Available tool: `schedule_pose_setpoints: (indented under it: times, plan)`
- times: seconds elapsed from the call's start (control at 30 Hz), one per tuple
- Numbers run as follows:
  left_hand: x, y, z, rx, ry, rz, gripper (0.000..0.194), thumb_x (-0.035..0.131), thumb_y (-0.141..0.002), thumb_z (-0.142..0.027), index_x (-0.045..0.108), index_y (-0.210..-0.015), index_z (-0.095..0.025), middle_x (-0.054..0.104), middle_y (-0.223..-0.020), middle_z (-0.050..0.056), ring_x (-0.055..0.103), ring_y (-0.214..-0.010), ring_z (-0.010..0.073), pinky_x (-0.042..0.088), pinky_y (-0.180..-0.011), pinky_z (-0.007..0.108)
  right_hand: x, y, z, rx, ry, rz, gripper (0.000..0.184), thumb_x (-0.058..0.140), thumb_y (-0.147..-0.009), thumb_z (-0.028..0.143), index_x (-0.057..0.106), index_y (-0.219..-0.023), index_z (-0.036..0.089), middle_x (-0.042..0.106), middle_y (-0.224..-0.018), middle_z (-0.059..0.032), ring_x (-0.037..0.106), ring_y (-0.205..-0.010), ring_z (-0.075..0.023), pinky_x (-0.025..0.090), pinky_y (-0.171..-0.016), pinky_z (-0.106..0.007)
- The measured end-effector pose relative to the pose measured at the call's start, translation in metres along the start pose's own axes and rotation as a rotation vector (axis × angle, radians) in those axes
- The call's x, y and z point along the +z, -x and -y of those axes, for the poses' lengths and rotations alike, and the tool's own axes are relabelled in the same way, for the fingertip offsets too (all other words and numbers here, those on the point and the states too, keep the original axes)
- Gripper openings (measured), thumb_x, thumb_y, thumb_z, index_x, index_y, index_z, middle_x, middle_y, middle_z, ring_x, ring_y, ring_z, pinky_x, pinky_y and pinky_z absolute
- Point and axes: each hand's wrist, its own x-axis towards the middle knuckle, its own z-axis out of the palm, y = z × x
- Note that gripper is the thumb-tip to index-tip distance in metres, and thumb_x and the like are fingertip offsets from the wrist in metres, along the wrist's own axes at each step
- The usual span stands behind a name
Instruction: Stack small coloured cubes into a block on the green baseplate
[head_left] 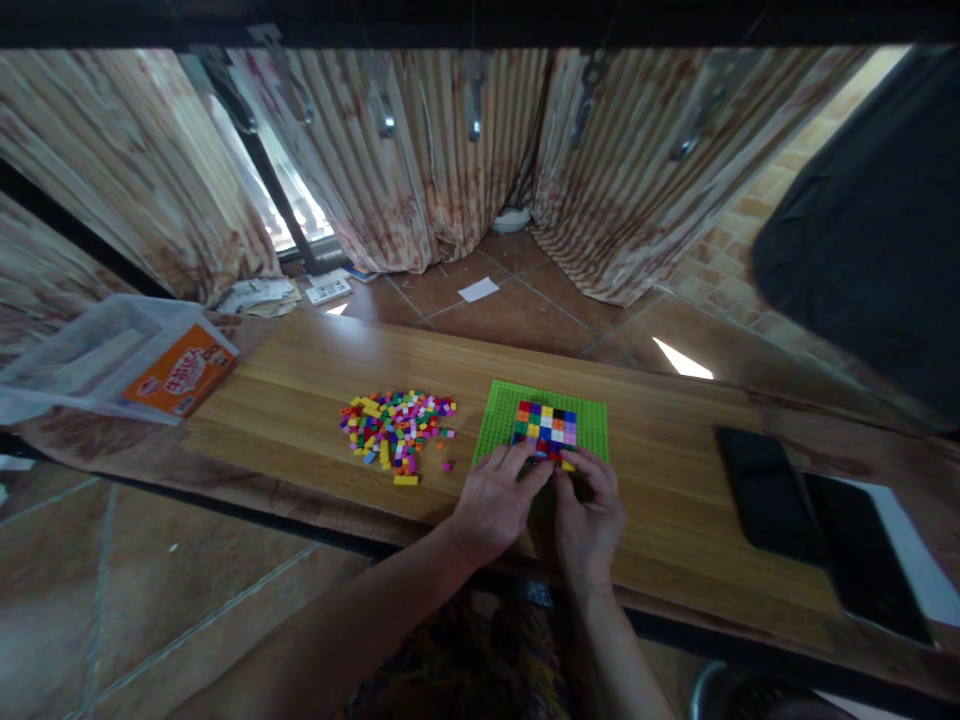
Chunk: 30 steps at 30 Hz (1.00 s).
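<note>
A green studded baseplate (pixel 491 408) lies on the wooden board, carrying a block of small toy bricks (pixel 547 422) in several colours. My left hand (pixel 496 498) reaches over the near left part of the plate, fingertips drawn together at the block's lower edge. What these fingers hold, if anything, is hidden. From the right, my right hand (pixel 590 515) has its thumb and fingers closed around a small yellow toy brick (pixel 568 465) at the block's near right corner. Both hands cover the near edge of the plate. Left of them spreads a pile of loose toy bricks (pixel 397 425).
A clear plastic box (pixel 97 350) with an orange label stands at the far left. Two dark phone-like slabs (pixel 769 490) and a white sheet (pixel 911 545) lie at the right. Behind the wooden board (pixel 300 370) are a tiled floor and striped curtains (pixel 420 180).
</note>
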Motion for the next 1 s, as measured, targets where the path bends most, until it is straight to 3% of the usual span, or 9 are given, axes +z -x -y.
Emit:
schedule_pose_setpoints:
  times: [0.3,0.4,0.5,0.6,0.73,0.87,1.0]
  plan:
    - [-0.001,0.008,-0.007,0.002,-0.037,0.021,0.043,0.048,-0.091,-0.026,0.048,-0.134,-0.021,0.048,-0.139,0.012,0.055,-0.112,0.0263,0.051,-0.091,0.041,-0.010,-0.002,-0.003,-0.032,0.070,0.035,0.027,0.065,-0.081,0.038,0.071,-0.098,0.019,0.067,-0.102,-0.0102,0.063,-0.096,-0.0231,0.049,-0.089,-0.043]
    - [-0.010,0.023,-0.003,0.012,0.056,-0.026,0.052,0.050,-0.088,-0.024,0.043,-0.139,-0.017,0.049,-0.138,0.014,0.053,-0.118,0.0260,0.048,-0.099,0.041,-0.017,0.003,0.010,-0.100,0.143,-0.022,0.031,0.065,-0.082,0.042,0.071,-0.100,0.018,0.067,-0.106,-0.0122,0.063,-0.095,-0.0239,0.051,-0.083,-0.040]
    - [-0.020,0.050,0.009,-0.067,0.111,-0.123,0.042,0.047,-0.089,-0.018,0.051,-0.131,-0.016,0.056,-0.129,0.013,0.057,-0.113,0.0228,0.048,-0.101,0.040,-0.014,0.015,0.027,-0.166,0.147,0.077,0.028,0.060,-0.086,0.041,0.072,-0.098,0.019,0.070,-0.101,-0.0105,0.065,-0.088,-0.0216,0.051,-0.081,-0.037]
    - [-0.031,0.081,0.027,-0.189,0.145,-0.244,0.031,0.045,-0.091,-0.016,0.057,-0.119,-0.017,0.061,-0.119,0.011,0.058,-0.110,0.0201,0.052,-0.096,0.035,0.002,0.031,0.037,-0.211,0.119,0.264,0.025,0.056,-0.089,0.039,0.071,-0.095,0.019,0.072,-0.097,-0.0082,0.067,-0.086,-0.0195,0.051,-0.081,-0.034]
    - [-0.043,0.111,0.051,-0.336,0.164,-0.314,0.025,0.045,-0.090,-0.012,0.058,-0.111,-0.018,0.063,-0.110,0.009,0.060,-0.103,0.0184,0.053,-0.092,0.035,0.033,0.044,0.039,-0.212,0.157,0.461,0.025,0.053,-0.092,0.036,0.070,-0.096,0.019,0.072,-0.096,-0.0075,0.067,-0.087,-0.0190,0.051,-0.080,-0.033]
    - [-0.049,0.125,0.066,-0.466,0.198,-0.358,0.018,0.046,-0.090,-0.012,0.057,-0.101,-0.019,0.063,-0.098,0.005,0.061,-0.095,0.0167,0.053,-0.087,0.032,0.058,0.046,0.041,-0.236,0.199,0.577,0.025,0.050,-0.093,0.034,0.070,-0.097,0.020,0.071,-0.094,-0.0075,0.065,-0.087,-0.0200,0.050,-0.079,-0.034]
    - [-0.050,0.128,0.073,-0.512,0.244,-0.351,0.017,0.047,-0.089,-0.012,0.056,-0.100,-0.020,0.063,-0.099,0.005,0.061,-0.094,0.0161,0.053,-0.086,0.031,0.079,0.046,0.049,-0.329,0.254,0.652,0.022,0.052,-0.091,0.031,0.070,-0.095,0.020,0.070,-0.089,-0.0073,0.062,-0.088,-0.0218,0.048,-0.081,-0.036]
